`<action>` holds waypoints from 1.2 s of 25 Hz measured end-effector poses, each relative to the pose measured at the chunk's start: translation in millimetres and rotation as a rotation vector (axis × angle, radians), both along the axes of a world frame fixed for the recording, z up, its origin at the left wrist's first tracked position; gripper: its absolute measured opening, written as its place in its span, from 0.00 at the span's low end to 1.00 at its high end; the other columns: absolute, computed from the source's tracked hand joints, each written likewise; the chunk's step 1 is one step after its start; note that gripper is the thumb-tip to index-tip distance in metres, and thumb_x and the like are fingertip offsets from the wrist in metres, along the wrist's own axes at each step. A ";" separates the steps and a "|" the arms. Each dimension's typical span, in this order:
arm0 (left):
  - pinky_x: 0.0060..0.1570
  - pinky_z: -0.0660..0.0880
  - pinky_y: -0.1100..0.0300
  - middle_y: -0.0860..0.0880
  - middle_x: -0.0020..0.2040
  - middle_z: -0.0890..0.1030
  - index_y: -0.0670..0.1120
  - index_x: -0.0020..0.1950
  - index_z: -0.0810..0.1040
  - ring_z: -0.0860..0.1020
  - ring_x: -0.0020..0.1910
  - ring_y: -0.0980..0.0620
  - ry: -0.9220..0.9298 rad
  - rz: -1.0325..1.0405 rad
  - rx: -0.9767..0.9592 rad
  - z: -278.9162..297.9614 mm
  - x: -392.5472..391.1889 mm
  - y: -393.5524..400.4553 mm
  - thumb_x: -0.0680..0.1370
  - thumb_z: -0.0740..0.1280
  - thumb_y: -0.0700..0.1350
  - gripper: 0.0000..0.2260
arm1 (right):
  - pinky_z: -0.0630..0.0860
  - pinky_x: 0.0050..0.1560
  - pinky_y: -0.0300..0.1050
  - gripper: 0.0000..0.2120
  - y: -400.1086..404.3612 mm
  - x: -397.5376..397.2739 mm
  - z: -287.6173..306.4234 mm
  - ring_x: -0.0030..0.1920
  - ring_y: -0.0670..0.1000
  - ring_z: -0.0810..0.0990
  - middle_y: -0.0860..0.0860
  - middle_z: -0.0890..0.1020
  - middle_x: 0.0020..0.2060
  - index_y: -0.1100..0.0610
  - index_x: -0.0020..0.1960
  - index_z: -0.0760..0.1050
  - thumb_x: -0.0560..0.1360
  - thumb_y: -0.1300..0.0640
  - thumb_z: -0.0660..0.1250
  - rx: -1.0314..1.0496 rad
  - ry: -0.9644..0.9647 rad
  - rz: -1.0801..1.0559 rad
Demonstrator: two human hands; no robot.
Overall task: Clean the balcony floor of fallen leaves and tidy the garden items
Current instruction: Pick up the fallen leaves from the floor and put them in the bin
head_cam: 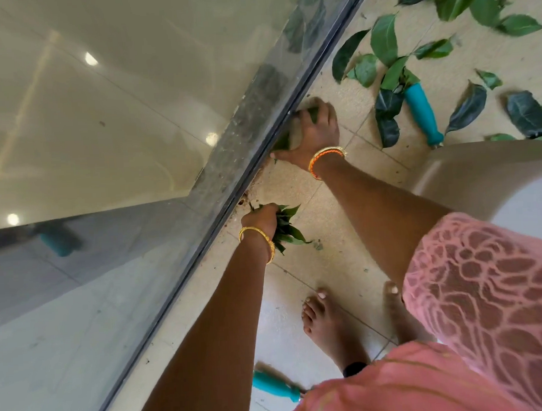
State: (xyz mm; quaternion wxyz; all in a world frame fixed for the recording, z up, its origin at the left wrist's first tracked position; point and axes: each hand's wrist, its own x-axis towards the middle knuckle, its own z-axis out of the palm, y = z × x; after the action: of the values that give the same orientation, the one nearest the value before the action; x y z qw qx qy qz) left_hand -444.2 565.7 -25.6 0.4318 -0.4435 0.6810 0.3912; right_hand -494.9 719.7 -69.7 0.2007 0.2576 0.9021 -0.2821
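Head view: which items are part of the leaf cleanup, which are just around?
Job:
left hand gripping leaf bunch
right hand grabbing leaf
scattered leaves
teal-handled tools

Just around:
glass door
beige chair

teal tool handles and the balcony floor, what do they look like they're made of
Teal handle among the leaves: likely plastic or rubbery grip; uniform colour, smooth matte surface, moulded flare at the end. Its working end is hidden.
Teal handle near the feet: looks the same, partly blurred.
Balcony floor: seems ceramic or stone tile; speckled beige matte surface with straight grout lines.
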 end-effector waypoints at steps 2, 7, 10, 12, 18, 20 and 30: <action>0.56 0.78 0.49 0.41 0.48 0.79 0.39 0.57 0.75 0.79 0.48 0.42 0.012 0.021 -0.017 -10.4 1.9 -6.8 0.74 0.68 0.47 0.15 | 0.52 0.74 0.58 0.41 -20.9 2.4 -7.6 0.75 0.63 0.50 0.60 0.55 0.74 0.56 0.71 0.63 0.65 0.42 0.74 0.041 0.050 -0.024; 0.58 0.76 0.45 0.38 0.53 0.81 0.38 0.61 0.75 0.80 0.53 0.40 -0.011 0.060 -0.013 -14.1 8.7 -15.6 0.71 0.69 0.46 0.21 | 0.73 0.62 0.52 0.17 -46.1 21.3 -13.5 0.67 0.59 0.64 0.59 0.69 0.65 0.58 0.63 0.74 0.75 0.63 0.66 0.080 0.211 -0.132; 0.58 0.76 0.44 0.38 0.53 0.81 0.38 0.60 0.76 0.80 0.53 0.39 -0.028 0.063 -0.018 -3.2 9.9 -14.7 0.71 0.70 0.47 0.21 | 0.77 0.51 0.49 0.16 -43.4 29.0 -8.0 0.60 0.58 0.69 0.59 0.75 0.59 0.62 0.59 0.77 0.75 0.72 0.59 0.059 0.184 -0.129; 0.57 0.77 0.44 0.39 0.52 0.81 0.38 0.57 0.76 0.80 0.53 0.40 -0.016 0.057 -0.024 7.8 10.3 -10.7 0.72 0.70 0.46 0.18 | 0.76 0.49 0.48 0.15 -35.9 37.4 -2.8 0.57 0.59 0.73 0.60 0.77 0.56 0.63 0.57 0.78 0.75 0.72 0.58 0.048 0.137 -0.122; 0.58 0.76 0.44 0.41 0.55 0.81 0.42 0.60 0.77 0.80 0.55 0.40 0.007 -0.013 0.020 45.0 24.4 16.3 0.52 0.69 0.76 0.49 | 0.74 0.50 0.36 0.07 -22.1 87.3 68.0 0.43 0.48 0.78 0.53 0.83 0.45 0.59 0.47 0.83 0.71 0.65 0.68 -0.295 0.133 -0.269; 0.59 0.76 0.46 0.43 0.56 0.81 0.45 0.62 0.78 0.80 0.55 0.41 -0.032 -0.079 0.050 48.2 37.1 22.5 0.44 0.64 0.82 0.57 | 0.72 0.47 0.33 0.08 -22.0 110.9 100.0 0.42 0.47 0.78 0.52 0.83 0.43 0.58 0.46 0.82 0.70 0.66 0.68 -0.416 0.067 -0.156; 0.58 0.76 0.46 0.39 0.53 0.82 0.41 0.54 0.81 0.81 0.53 0.42 -0.119 -0.268 0.177 156.2 83.6 83.2 0.68 0.68 0.55 0.22 | 0.78 0.48 0.39 0.21 6.1 192.1 202.8 0.48 0.52 0.76 0.55 0.71 0.52 0.56 0.57 0.66 0.68 0.74 0.59 -0.548 0.048 -0.502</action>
State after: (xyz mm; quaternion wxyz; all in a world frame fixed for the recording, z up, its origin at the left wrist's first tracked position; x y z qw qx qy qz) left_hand -360.5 649.0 130.6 0.5569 -0.3315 0.6702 0.3618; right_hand -302.8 725.7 133.2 0.1658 0.4007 0.7062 -0.5596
